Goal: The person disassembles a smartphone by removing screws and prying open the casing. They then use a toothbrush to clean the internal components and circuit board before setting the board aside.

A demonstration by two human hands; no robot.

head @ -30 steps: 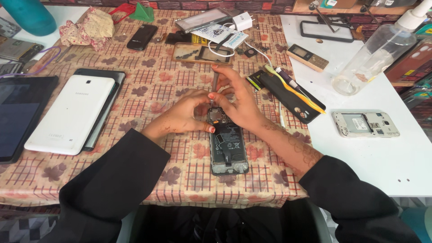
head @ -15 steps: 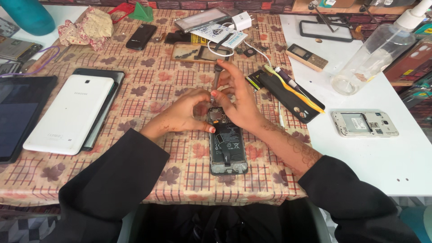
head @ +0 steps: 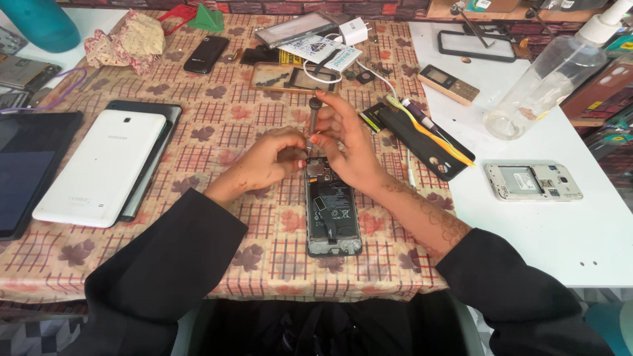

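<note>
A black smartphone with its back cover removed (head: 331, 212) lies flat on the patterned checked cloth covering the surface (head: 224, 125), its long axis pointing away from the person, so the exposed battery and circuit board face upward where both hands can get at them. The right hand (head: 348, 146) grips a slim dark-handled precision screwdriver (head: 313, 122) nearly upright, its fingers (head: 337, 109) pinched around the shaft and the tip set down at the top end of the phone; held upright like this, the tool bears straight down onto the board. The left hand (head: 267, 161) rests on the cloth just to the left of the phone's top end, fingers curled in close against the screwdriver's tip, seemingly to steady it or the phone; whether they pinch a small part cannot be made out.

Everything else sits clear of the phone. Well to its left lies a white tablet face down (head: 100, 166) on top of a dark flat device (head: 146, 158). To the phone's right, near it, a black phone case (head: 422, 142) carries a yellow-handled tool (head: 432, 132), kept within reach. Further right, on the bare white part of the surface, a silver phone frame with its back open (head: 533, 181) lies apart, and beyond it stands a clear plastic spray bottle (head: 547, 76). Beyond the phone's top end lie a white charger plug with cable (head: 354, 29) and a small black phone (head: 206, 54).
</note>
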